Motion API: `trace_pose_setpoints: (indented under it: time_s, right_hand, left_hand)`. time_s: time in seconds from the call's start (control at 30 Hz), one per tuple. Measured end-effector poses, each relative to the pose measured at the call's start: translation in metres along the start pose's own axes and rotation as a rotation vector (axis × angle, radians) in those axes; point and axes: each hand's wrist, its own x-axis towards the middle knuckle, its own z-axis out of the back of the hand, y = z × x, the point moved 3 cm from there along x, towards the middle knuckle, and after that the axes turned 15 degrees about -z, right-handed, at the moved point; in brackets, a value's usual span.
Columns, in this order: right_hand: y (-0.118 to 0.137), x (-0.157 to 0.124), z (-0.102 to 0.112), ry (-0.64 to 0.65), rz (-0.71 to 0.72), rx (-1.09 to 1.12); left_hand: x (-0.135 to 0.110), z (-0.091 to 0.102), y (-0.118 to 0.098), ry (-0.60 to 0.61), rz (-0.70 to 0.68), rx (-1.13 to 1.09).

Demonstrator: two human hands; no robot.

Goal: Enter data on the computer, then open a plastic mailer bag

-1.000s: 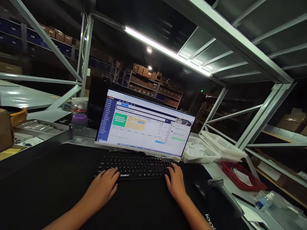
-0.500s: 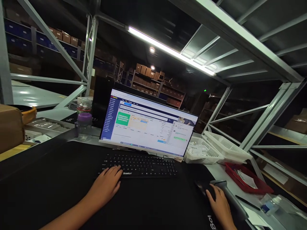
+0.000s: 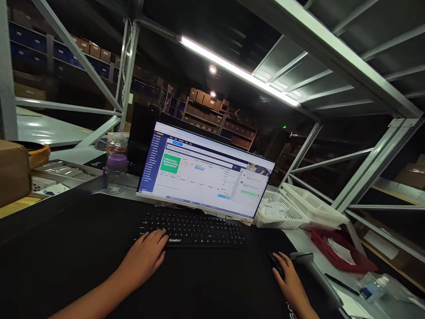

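Note:
My left hand [image 3: 148, 254] lies palm down on the left end of a black keyboard [image 3: 206, 230], its fingers stretched out over the keys. On the right of the black desk mat [image 3: 206, 283], my right hand [image 3: 290, 277] rests on a black computer mouse [image 3: 277, 264], fingers around it. A grey handheld scanner [image 3: 317, 277] lies just right of that hand. Behind the keyboard a tilted-looking monitor [image 3: 202, 177] displays a page with a long number, a green box and a chat window.
A purple-lidded bottle [image 3: 117, 175] stands left of the monitor, near a cardboard box [image 3: 15, 173]. At the right are white perforated baskets [image 3: 283, 217], a red tray [image 3: 343, 257], a black pen [image 3: 341, 284] and a small clear bottle [image 3: 375, 288]. Metal shelf posts [image 3: 368, 164] frame the desk.
My right hand has moved left, from beside the scanner onto the mouse. My left hand stays on the keyboard. A pale orange highlighted panel on the screen has turned white.

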Motion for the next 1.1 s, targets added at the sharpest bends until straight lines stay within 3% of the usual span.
trace_pose_setpoints:
  time_s: [0.63,0.8,0.93,1.0,1.1]
  right_hand:
    - [-0.012,0.004,-0.006,0.005,0.049,-0.04]
    - [-0.01,0.007,-0.004,-0.117,0.098,-0.095]
    - [0.041,-0.013,0.007,-0.237,0.234,-0.162]
    - [0.085,-0.029,0.004,-0.192,0.335,-0.16]
    - [0.157,-0.05,-0.016,-0.05,0.465,-0.117]
  left_hand:
    - [0.001,0.002,0.0,0.028,-0.014,0.026]
    - [0.001,0.003,-0.001,0.018,-0.02,0.035]
    - [0.001,0.003,0.0,0.013,-0.034,0.008]
    - [0.002,0.0,0.002,0.013,-0.039,-0.009]
    - [0.002,-0.007,0.005,0.018,-0.052,-0.029]
